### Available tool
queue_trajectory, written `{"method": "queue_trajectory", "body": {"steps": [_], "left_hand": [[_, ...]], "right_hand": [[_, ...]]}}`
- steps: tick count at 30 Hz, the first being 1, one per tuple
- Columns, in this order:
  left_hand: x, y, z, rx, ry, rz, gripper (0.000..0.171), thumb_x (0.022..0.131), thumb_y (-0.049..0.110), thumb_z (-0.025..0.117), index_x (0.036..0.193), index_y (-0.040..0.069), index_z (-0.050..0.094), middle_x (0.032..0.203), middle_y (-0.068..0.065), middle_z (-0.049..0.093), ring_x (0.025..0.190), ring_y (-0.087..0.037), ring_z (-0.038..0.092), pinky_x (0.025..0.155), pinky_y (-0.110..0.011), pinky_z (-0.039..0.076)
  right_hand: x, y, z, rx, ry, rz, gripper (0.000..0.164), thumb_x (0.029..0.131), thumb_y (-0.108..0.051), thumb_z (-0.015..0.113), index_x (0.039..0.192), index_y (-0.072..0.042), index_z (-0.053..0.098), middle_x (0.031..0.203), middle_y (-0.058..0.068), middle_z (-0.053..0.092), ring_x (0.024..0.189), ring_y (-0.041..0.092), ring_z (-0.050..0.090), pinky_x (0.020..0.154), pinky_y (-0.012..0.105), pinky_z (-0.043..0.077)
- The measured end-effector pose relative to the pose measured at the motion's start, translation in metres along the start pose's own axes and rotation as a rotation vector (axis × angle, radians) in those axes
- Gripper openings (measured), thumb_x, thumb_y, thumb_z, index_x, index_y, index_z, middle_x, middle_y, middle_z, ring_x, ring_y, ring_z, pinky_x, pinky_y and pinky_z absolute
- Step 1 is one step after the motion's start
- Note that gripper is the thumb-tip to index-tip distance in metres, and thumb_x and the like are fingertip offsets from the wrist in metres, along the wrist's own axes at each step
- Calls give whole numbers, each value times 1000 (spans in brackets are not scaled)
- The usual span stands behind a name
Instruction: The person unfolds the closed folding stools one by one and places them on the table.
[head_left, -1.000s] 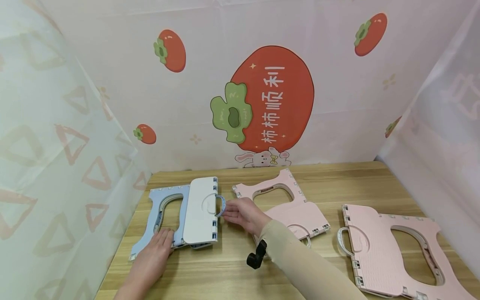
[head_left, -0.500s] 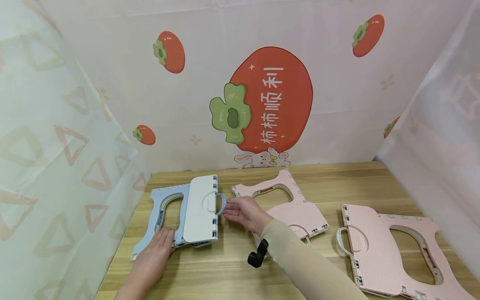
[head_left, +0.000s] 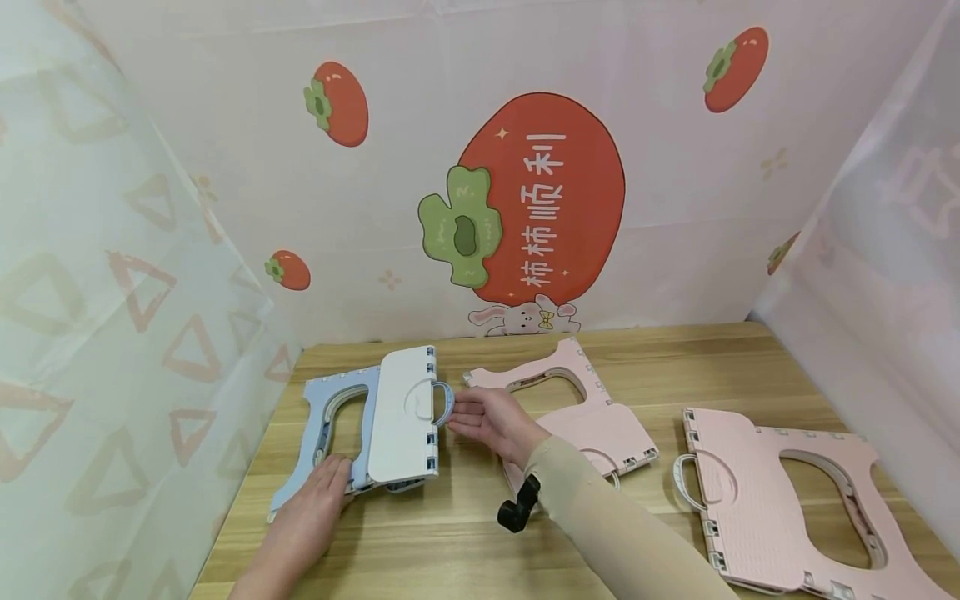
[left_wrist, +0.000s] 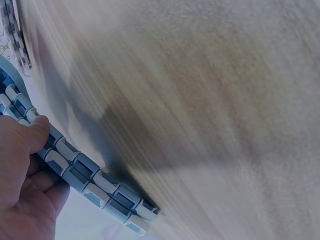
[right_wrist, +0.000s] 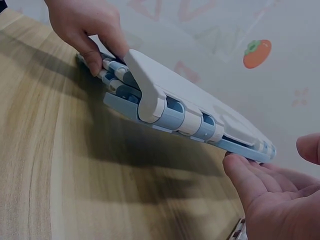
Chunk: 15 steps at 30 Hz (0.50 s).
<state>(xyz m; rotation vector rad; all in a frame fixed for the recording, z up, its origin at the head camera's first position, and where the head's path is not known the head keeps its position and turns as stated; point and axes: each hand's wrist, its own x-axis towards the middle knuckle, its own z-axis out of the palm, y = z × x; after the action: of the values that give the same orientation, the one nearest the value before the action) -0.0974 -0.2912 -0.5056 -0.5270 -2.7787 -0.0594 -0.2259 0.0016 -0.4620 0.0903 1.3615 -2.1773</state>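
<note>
A folded step stool [head_left: 401, 437] with a white top panel and light-blue legs is at the left of the table. My left hand [head_left: 309, 507] grips its near hinged edge; the left wrist view shows the thumb [left_wrist: 37, 132] on one side of the hinge row and fingers curled on the other. My right hand [head_left: 491, 423] is at the stool's blue carry handle [head_left: 445, 403]. In the right wrist view, its extended fingers [right_wrist: 245, 177] support the underside of the handle edge, thumb apart. That side is tilted up off the table, with a shadow below.
One pink folded stool [head_left: 600, 429] lies just behind and right of my right forearm, partly covered by it. Another pink folded stool [head_left: 757, 508] lies at the table's right. Printed cloth walls [head_left: 375, 208] border the wooden table [head_left: 420, 550] at the back and sides.
The blue-and-white stool has shifted slightly right and its handle side has risen a little. Both hands have moved along with it, keeping their places. The pink stools have stayed put.
</note>
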Motion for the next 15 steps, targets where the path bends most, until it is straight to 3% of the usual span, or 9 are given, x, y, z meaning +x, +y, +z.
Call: {"method": "queue_trajectory", "body": {"steps": [15], "left_hand": [[3, 4, -3, -29, 13, -12, 52, 85, 2, 80, 129, -12, 57, 130, -28, 64, 121, -42, 62, 99, -52, 55]], "right_hand": [[0, -5, -3, 17, -47, -27, 45, 107, -22, 49, 133, 14, 56, 138, 35, 56, 130, 45, 56, 106, 49, 50]]}}
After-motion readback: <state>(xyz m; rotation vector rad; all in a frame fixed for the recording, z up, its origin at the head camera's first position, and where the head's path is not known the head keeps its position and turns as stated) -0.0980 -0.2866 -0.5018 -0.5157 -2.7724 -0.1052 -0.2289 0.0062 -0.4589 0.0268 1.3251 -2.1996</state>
